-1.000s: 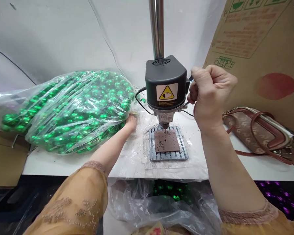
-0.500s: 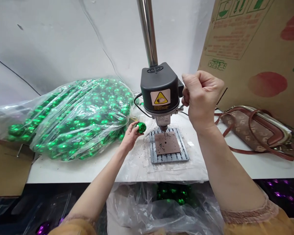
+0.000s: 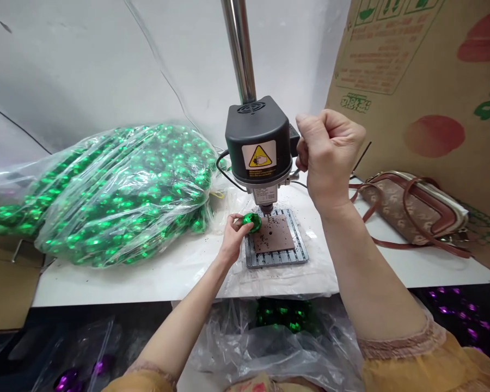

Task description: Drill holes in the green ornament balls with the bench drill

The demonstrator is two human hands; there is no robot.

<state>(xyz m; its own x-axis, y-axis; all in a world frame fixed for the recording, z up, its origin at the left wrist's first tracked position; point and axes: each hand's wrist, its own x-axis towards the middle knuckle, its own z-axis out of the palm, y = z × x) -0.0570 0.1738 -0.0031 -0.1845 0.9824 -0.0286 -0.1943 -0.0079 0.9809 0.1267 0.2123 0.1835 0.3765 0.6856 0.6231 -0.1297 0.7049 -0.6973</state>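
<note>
Between the fingertips of my left hand (image 3: 233,239) is a shiny green faceted ball (image 3: 252,222), over the left edge of the drill press base (image 3: 277,259). Beside the ball, the drill chuck (image 3: 267,208) hangs above a brown square plate (image 3: 274,242) with a small dark hole, strewn with dark shavings. My right hand (image 3: 330,152) is closed in a fist at the right side of the black drill press head (image 3: 258,141), around its feed lever (image 3: 295,175); most of the lever is hidden by the fingers.
A big clear plastic bag (image 3: 126,190) of green balls lies on the left of the white table (image 3: 147,283). On the right are a brown handbag (image 3: 412,209) and a large cardboard box (image 3: 396,109). Below the table edge, green balls (image 3: 283,314) sit in clear plastic.
My left hand has moved right with the green ball, from beside the base to over its left edge near the chuck. My right hand stays closed at the lever. The view has shifted slightly.
</note>
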